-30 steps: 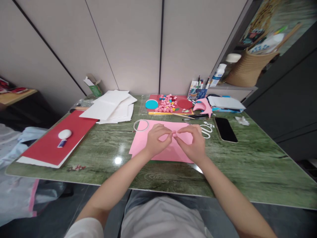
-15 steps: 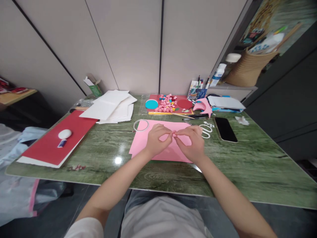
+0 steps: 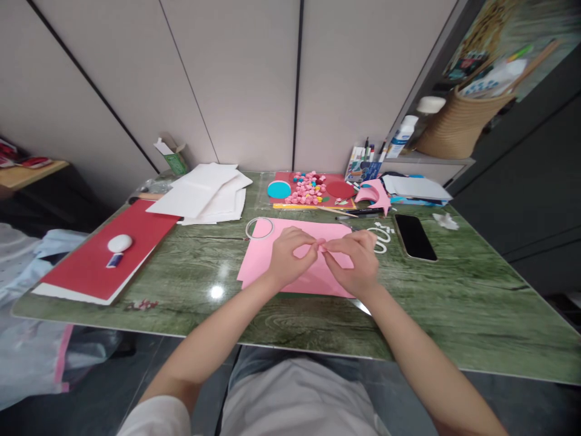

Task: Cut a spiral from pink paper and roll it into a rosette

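Between my fingertips is a small pink piece (image 3: pixel 321 241), likely paper, mostly covered by the fingers. My left hand (image 3: pixel 293 257) pinches it from the left, and my right hand (image 3: pixel 356 260) pinches it from the right. Both hands are over a stack of pink paper (image 3: pixel 299 283) on the green wood-patterned table. A roll of tape (image 3: pixel 247 229) lies on the stack's upper left corner. Just right of my right hand are scissors (image 3: pixel 384 247) with white handles. Behind the stack, a pile of small crumpled pink balls (image 3: pixel 310 194) sits with some yellow and blue ones.
A blue disc (image 3: pixel 278 189) and a red disc (image 3: pixel 340 189) flank the balls. White sheets (image 3: pixel 195 194) and a red sheet (image 3: pixel 109 254) carrying a white oval object (image 3: pixel 120 243) lie left. A phone (image 3: pixel 415 237) lies right. Pens stand in a box (image 3: pixel 362 168) by the wall.
Both hands keep pinching the small pink piece, with only slight finger movement. The whole view has shifted a little; the things on the table stay in place.
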`<state>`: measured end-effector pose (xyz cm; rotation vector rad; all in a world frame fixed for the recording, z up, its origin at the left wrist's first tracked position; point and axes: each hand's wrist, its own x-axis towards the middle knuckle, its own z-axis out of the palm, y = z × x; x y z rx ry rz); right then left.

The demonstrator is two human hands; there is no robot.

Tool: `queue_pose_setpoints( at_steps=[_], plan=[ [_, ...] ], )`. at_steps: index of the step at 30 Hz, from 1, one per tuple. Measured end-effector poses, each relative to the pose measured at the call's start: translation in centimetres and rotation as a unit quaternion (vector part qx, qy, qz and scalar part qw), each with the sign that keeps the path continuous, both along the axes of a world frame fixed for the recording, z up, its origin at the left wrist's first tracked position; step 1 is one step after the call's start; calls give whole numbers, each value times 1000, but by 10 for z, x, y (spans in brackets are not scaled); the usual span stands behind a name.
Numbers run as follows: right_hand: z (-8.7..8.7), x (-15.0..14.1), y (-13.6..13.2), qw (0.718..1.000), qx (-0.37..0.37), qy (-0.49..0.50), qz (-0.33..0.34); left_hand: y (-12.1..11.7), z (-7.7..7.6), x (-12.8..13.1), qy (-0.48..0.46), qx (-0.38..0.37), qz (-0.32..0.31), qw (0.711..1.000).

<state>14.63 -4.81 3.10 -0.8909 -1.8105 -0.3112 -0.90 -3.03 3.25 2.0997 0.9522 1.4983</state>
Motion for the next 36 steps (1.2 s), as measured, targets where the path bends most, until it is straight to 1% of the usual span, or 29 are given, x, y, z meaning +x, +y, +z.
queue_pose_setpoints(
  at_steps=[5,15,18,22,24,29,33,36],
  plan=[
    [0,0,-1,999,-30,36,3,0,1,0,1,14,2,1000],
    [5,-5,-6,983,-144,112,26,2,1,-3,35,82,18,996],
    [8,-5,-6,977,-175,120,33,4,0,-4,58,102,22,993],
    [9,-4,-5,974,-191,118,32,7,-1,-6,81,118,20,989],
    [10,-4,-4,971,-205,119,36,8,-2,-7,87,120,17,989],
    [10,-4,-2,953,-265,126,74,10,-4,-8,107,110,3,988],
    [8,-4,0,940,-286,164,91,11,-4,-8,121,88,-1,989],
    [6,-3,4,920,-310,206,121,10,-3,-9,121,54,-6,991]
  ],
)
